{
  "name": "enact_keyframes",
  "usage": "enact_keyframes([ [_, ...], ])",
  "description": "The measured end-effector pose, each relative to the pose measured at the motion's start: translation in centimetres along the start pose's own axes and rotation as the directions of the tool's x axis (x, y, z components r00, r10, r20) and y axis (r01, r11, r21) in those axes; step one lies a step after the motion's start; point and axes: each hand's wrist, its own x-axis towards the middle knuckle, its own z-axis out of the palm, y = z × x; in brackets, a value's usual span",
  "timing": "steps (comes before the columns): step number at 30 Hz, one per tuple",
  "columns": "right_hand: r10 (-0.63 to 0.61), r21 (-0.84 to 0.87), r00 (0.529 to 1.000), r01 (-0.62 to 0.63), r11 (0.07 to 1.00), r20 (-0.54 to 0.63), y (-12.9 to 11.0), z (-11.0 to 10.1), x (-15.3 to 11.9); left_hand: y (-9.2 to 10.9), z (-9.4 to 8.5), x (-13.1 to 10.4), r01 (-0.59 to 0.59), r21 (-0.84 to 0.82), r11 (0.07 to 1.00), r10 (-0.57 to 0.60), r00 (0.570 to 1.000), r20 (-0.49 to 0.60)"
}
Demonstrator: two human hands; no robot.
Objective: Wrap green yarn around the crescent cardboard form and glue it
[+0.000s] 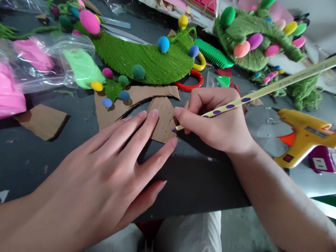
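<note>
My right hand (217, 118) grips a pale yellow pencil with purple dots (262, 92), its tip touching the right edge of a small piece of brown cardboard (164, 124). Flat on that cardboard lie the spread fingers of my left hand (119, 165), pressing it against the dark table. Faint marks show near the pencil tip. A larger cut cardboard piece (108, 116) lies behind, partly under my left fingers. Just beyond it rests a green yarn-wrapped crescent (149, 63) dotted with coloured balls.
Red-and-yellow-handled scissors (192, 81) lie under the crescent, beside a green comb (214, 54). A yellow glue gun (302, 135) is at the right. Bags of pink clay (3, 95) and green clay (82, 66) sit left, near a cardboard scrap (43, 122). Another green yarn-wrapped shape (243, 35) stands behind.
</note>
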Motion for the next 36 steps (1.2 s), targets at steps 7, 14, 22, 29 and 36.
enact_keyframes([
  [7, -0.019, 0.005, 1.000, 0.019, 1.000, 0.011, 0.12, 0.06, -0.05, 0.06, 0.01, 0.04, 0.006, -0.005, 1.000, -0.006, 1.000, 0.004],
  [14, -0.008, -0.010, 1.000, 0.008, 1.000, 0.018, -0.08, 0.09, -0.11, 0.10, 0.03, -0.01, 0.004, -0.006, 1.000, -0.004, 1.000, 0.002],
  [22, 0.006, 0.082, 0.999, -0.009, 0.997, 0.040, 0.03, 0.19, -0.17, 0.08, 0.04, 0.02, 0.010, -0.031, 0.999, -0.010, 1.000, -0.022],
  [29, -0.004, 0.072, 0.998, 0.000, 0.997, 0.060, 0.03, 0.20, -0.24, 0.11, -0.14, 0.09, 0.010, -0.040, 0.999, -0.011, 1.000, -0.012],
  [36, -0.022, -0.004, 1.000, 0.022, 1.000, 0.015, 0.19, 0.06, -0.11, 0.12, 0.13, -0.04, 0.011, -0.042, 0.999, -0.012, 1.000, -0.026],
])
